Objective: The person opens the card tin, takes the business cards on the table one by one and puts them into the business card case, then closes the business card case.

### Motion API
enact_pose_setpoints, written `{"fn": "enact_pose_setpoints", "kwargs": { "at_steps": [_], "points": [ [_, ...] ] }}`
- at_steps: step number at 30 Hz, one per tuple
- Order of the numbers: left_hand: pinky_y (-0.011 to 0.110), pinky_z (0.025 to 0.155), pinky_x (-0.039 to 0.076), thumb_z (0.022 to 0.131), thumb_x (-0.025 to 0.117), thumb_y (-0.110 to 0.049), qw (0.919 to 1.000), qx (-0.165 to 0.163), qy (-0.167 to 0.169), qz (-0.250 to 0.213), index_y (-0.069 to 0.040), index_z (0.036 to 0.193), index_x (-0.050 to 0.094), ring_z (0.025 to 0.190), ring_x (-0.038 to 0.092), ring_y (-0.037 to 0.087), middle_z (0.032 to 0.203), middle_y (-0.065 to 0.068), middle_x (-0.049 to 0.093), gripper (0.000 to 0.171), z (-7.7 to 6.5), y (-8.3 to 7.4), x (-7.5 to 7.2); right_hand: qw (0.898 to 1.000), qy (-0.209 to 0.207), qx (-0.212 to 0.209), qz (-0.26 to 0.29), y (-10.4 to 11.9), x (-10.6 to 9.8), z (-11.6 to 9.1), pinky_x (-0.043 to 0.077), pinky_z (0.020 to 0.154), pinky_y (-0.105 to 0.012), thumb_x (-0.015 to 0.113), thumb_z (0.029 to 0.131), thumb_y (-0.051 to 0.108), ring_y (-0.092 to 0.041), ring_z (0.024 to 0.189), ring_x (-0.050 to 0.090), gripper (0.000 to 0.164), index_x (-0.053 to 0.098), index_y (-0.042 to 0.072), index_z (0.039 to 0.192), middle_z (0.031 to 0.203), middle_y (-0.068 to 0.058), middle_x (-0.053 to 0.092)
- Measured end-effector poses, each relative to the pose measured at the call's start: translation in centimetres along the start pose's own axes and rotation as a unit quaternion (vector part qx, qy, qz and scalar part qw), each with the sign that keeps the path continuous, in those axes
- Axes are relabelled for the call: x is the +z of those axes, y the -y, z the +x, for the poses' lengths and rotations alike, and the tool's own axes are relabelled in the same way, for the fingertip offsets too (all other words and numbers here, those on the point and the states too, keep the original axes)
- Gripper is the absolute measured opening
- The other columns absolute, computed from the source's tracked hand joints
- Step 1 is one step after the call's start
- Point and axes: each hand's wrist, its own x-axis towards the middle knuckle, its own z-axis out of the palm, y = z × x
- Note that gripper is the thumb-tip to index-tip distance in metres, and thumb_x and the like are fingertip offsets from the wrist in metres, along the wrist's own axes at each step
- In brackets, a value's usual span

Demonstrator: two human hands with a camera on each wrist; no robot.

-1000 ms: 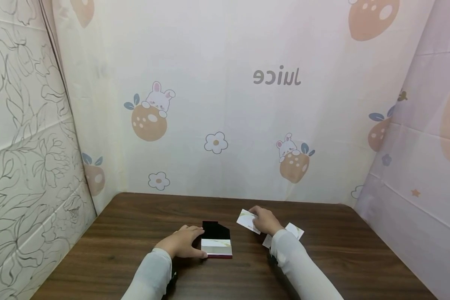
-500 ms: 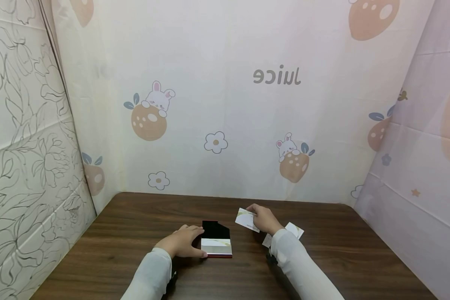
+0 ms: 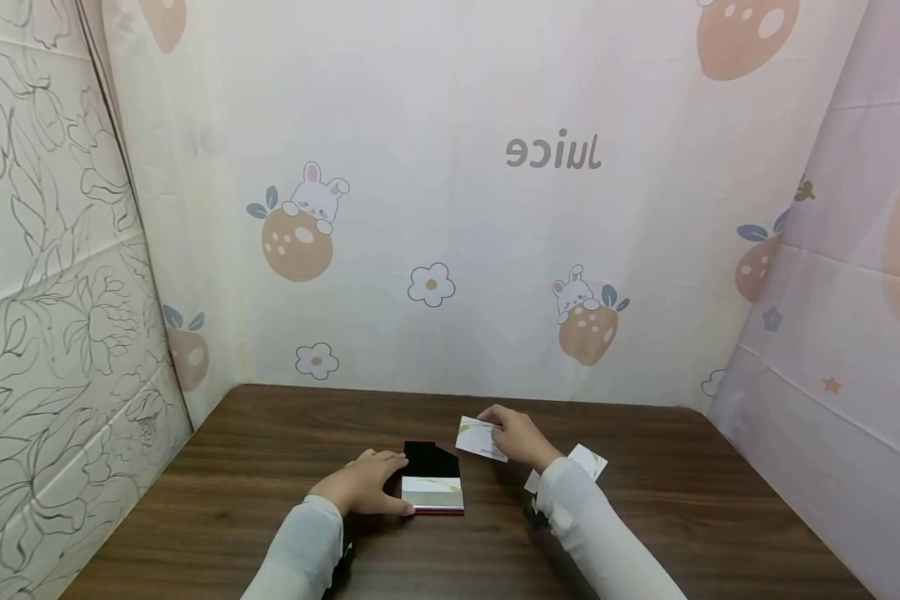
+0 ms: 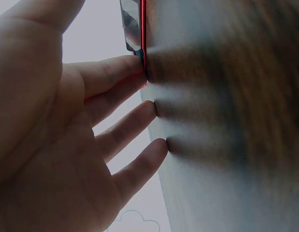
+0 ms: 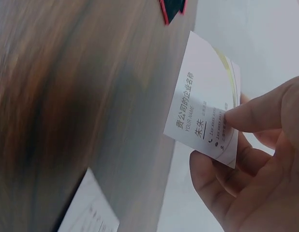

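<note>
An opened business card case (image 3: pixel 431 460), black inside with a red edge, lies on the table with a white and gold card (image 3: pixel 431 485) in its near half. My left hand (image 3: pixel 363 485) rests at its left side, thumb at the near corner and fingertips along the edge. In the left wrist view, the fingers (image 4: pixel 140 159) stretch out fairly straight, their tips down at the table. My right hand (image 3: pixel 523 435) pinches a business card (image 5: pixel 207 96) between thumb and fingers, held tilted above the table right of the case. Printed text and a gold curve show on it.
More business cards (image 3: pixel 588 461) lie on the brown wooden table (image 3: pixel 682 500) beneath and behind my right wrist. The right forearm partly covers them. A printed curtain (image 3: pixel 450 350) hangs along the table's far edge, with further sheets at both sides.
My right hand has moved left with the business card, bringing it closer to the case. The left hand and the case have stayed in place.
</note>
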Motion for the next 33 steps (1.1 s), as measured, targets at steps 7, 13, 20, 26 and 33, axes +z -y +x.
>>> {"fn": "enact_pose_setpoints", "kwargs": {
  "at_steps": [7, 13, 20, 26, 33],
  "points": [
    [0.064, 0.107, 0.032, 0.082, 0.078, -0.05, 1.0, 0.0, 0.0, 0.0, -0.004, 0.143, 0.053, 0.136, 0.039, 0.039, 0.147, 0.012, 0.049, 0.08, 0.0, 0.0, -0.1, 0.999, 0.021, -0.031, 0.018, 1.5, 0.8, 0.0, 0.05, 0.082, -0.044, 0.052, 0.092, -0.005, -0.017, 0.089, 0.058, 0.03, 0.07, 0.011, 0.11, 0.111, -0.008, 0.069],
    [0.063, 0.107, 0.033, 0.082, 0.078, -0.051, 1.0, 0.0, 0.001, -0.001, -0.003, 0.143, 0.053, 0.136, 0.04, 0.038, 0.147, 0.012, 0.049, 0.081, 0.1, 0.0, -0.2, 0.997, 0.041, -0.066, 0.017, 2.9, 1.7, -0.1, 0.051, 0.084, -0.044, 0.052, 0.094, -0.005, -0.017, 0.092, 0.059, 0.029, 0.07, 0.011, 0.11, 0.111, -0.007, 0.069],
    [0.062, 0.106, 0.034, 0.082, 0.078, -0.051, 1.0, -0.004, 0.002, -0.002, -0.004, 0.143, 0.053, 0.135, 0.041, 0.037, 0.147, 0.012, 0.05, 0.081, 0.1, 0.0, -0.2, 0.992, 0.068, -0.097, 0.036, 4.4, 2.7, -0.3, 0.052, 0.086, -0.044, 0.052, 0.096, -0.003, -0.019, 0.096, 0.061, 0.028, 0.07, 0.011, 0.112, 0.112, -0.006, 0.069],
    [0.06, 0.105, 0.036, 0.082, 0.077, -0.053, 1.0, -0.007, 0.002, 0.005, -0.003, 0.143, 0.053, 0.133, 0.043, 0.035, 0.145, 0.012, 0.051, 0.082, 0.3, 0.0, -0.2, 0.99, 0.091, -0.103, 0.038, 5.2, 3.4, -0.5, 0.052, 0.087, -0.044, 0.053, 0.098, -0.001, -0.02, 0.102, 0.062, 0.027, 0.07, 0.013, 0.114, 0.113, -0.006, 0.068],
    [0.06, 0.106, 0.036, 0.082, 0.078, -0.052, 0.9999, -0.009, 0.001, 0.006, -0.002, 0.142, 0.054, 0.132, 0.043, 0.036, 0.144, 0.013, 0.051, 0.082, 0.3, 0.0, -0.3, 0.988, 0.104, -0.11, 0.029, 5.3, 3.8, -0.6, 0.051, 0.087, -0.042, 0.055, 0.098, -0.001, -0.017, 0.098, 0.06, 0.026, 0.07, 0.014, 0.112, 0.11, -0.003, 0.068]
  ]
}}
